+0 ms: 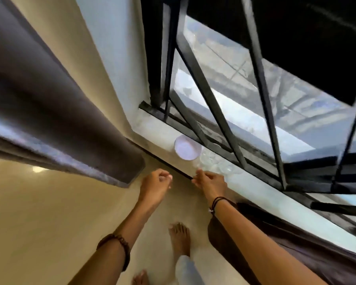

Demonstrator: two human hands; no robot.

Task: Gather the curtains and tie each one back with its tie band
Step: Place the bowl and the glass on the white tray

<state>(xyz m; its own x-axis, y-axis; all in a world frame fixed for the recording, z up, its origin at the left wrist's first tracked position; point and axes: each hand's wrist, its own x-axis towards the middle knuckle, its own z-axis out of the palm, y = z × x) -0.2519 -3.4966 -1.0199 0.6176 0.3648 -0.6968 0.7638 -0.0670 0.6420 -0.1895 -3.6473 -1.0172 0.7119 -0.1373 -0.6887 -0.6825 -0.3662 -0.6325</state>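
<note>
A dark grey-brown curtain (56,112) hangs bunched at the left, its hem ending beside the window sill (156,130). A thin dark strip, apparently the tie band (169,164), runs from behind that curtain along the sill's lower edge to my right hand (210,183), whose fingertips pinch its end. My left hand (155,185) hovers just left of it, a little below the curtain's hem, fingers curled with nothing seen in them. A second dark curtain (275,241) lies bunched under my right forearm, below the sill.
A round white lid or cup (186,148) sits on the sill just above my hands. Black window bars (206,93) cross the glass behind it. My bare feet (179,239) stand on the beige floor below, close to the wall.
</note>
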